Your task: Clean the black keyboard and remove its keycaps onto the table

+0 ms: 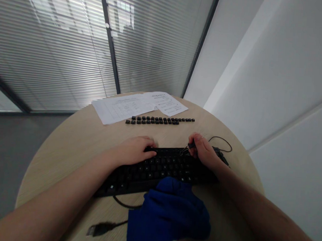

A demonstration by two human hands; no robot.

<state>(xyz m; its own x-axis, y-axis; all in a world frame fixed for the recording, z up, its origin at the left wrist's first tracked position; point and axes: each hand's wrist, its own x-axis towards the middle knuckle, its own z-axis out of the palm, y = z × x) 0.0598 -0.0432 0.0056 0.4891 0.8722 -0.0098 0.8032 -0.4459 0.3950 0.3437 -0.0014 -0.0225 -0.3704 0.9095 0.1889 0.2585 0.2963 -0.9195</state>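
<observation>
A black keyboard (158, 167) lies across the table, its upper rows partly without keycaps. My left hand (137, 150) rests on the keyboard's upper left edge, thumb and fingers apart, holding nothing. At the keyboard's upper right, my right hand (202, 150) is closed around the dark handle of a small tool (185, 149). Thin metal prongs of the tool reach down to the top key row. Beyond the keyboard, removed black keycaps (157, 121) stand in two rows.
Printed sheets (123, 107) lie at the far side of the round wooden table (66, 144). A blue cloth (168, 215) sits at the near edge of the keyboard, beside a USB plug (99, 228) and cable. Another thin cable (225, 139) loops at the right.
</observation>
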